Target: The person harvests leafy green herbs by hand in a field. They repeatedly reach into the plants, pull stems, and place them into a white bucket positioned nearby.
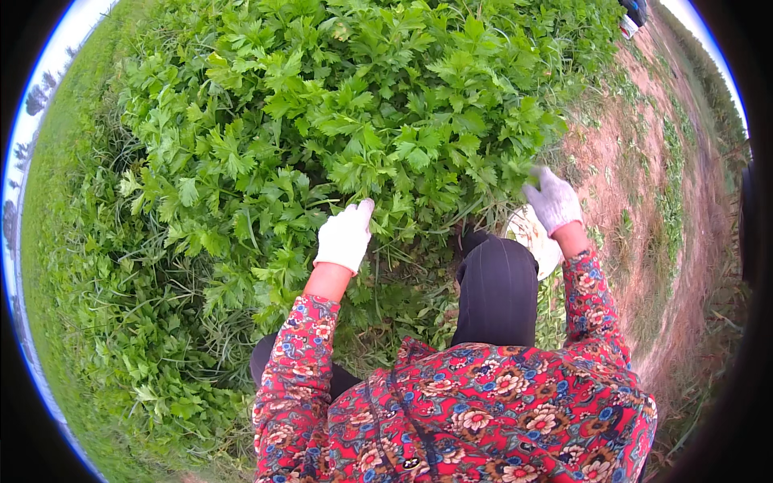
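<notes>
Dense leafy green plants [416, 139], with lobed leaves like celery, fill the ground before me. My left hand [345, 235], in a white knit glove, is at their near edge, its fingertips among the leaves; whether it grips a stem is hidden. To the right, my right hand [554, 199], in a greyish glove, is raised just past the plants' right edge, over a white round container [534, 241]. A blurred bit of green shows by its fingertips, and I cannot tell whether it is held.
My bent knee [498, 290] in dark trousers stands between my hands, beside the white container. Grass and weeds [181, 302] grow among the plants on the left. A bare, pinkish-brown dirt strip [622, 199] runs along the right. A dark object [634, 11] is at the top right.
</notes>
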`<control>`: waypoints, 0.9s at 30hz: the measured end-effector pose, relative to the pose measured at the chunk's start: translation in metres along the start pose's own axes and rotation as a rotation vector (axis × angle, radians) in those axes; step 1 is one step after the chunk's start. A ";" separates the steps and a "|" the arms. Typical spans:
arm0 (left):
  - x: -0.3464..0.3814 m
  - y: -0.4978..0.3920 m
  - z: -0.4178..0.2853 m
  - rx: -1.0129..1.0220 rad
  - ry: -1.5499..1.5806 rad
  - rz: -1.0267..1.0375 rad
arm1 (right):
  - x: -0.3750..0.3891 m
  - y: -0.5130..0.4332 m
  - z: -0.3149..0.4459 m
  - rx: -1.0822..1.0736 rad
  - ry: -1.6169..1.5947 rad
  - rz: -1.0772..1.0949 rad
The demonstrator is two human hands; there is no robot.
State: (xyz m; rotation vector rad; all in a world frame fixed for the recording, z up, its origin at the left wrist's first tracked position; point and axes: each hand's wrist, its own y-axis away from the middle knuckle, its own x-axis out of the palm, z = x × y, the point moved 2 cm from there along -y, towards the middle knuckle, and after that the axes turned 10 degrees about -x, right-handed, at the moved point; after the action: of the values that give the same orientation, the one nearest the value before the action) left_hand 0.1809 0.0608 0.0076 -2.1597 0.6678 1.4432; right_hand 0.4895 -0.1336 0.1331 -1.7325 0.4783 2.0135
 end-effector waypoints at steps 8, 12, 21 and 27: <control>-0.007 0.003 0.004 -0.070 0.024 0.055 | 0.004 -0.157 0.150 -0.274 -0.586 -0.002; -0.010 -0.007 -0.015 -0.024 0.054 0.075 | 0.098 -0.325 0.081 -0.216 -0.350 0.024; -0.015 0.009 0.004 -0.122 0.027 0.084 | 0.181 -0.391 0.129 -0.021 -0.846 0.086; -0.015 -0.004 -0.015 -0.040 0.051 0.059 | 0.174 -0.413 0.120 -0.375 0.101 -0.281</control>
State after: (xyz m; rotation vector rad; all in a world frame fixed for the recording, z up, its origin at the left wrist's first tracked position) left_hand 0.1894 0.0568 0.0269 -2.2319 0.7331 1.4471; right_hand 0.5899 0.2954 -0.0104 -1.9947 -0.1225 1.9044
